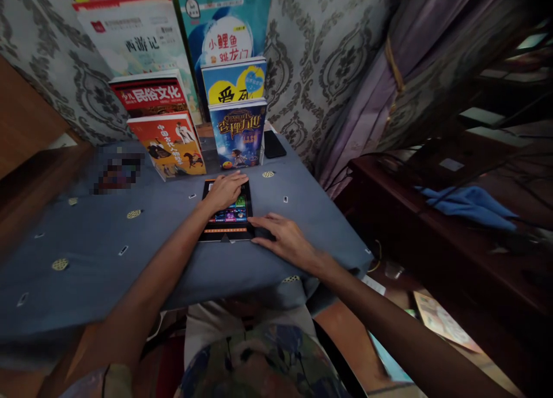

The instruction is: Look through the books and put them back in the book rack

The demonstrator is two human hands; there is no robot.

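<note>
Shirt (268, 357), leaf-patterned, with pale trousers (203, 323): nearest items, at and below the table's front edge.

Book (231, 216), black, one: lay flat near the table's front, between the two hands. Long axis ran away from the person, almost straight; orange strip (224, 230) across its near end, rows of small coloured pictures beyond.

Right hand (285, 237): at the book's right edge, thumb and forefinger well parted, tips touching or just beside the edge, nothing clasped.

Left hand (227, 189): palm down over the book's far half, fingers nearly straight and pointing right, pressed on the cover rather than closed around it.

Tablecloth (95, 225): grey-blue, scattered with small yellowish and white motifs.

Standing books, two columns beyond the black one: orange book (170, 147) before a red book (151, 95) at left; dark blue book (237, 136) before a blue-and-yellow book (235, 81) at right. Phone (275, 146), dark, lay beside the right column.

Patterned wallpaper (324, 52) backed the table; mauve curtain (358, 116) hung at right, above a dark red desk (389, 202).

Margins: cloth stretched broadly leftward; rightward it narrowed to a slanting edge; ahead, standing books closed the space near the left fingertips.
</note>
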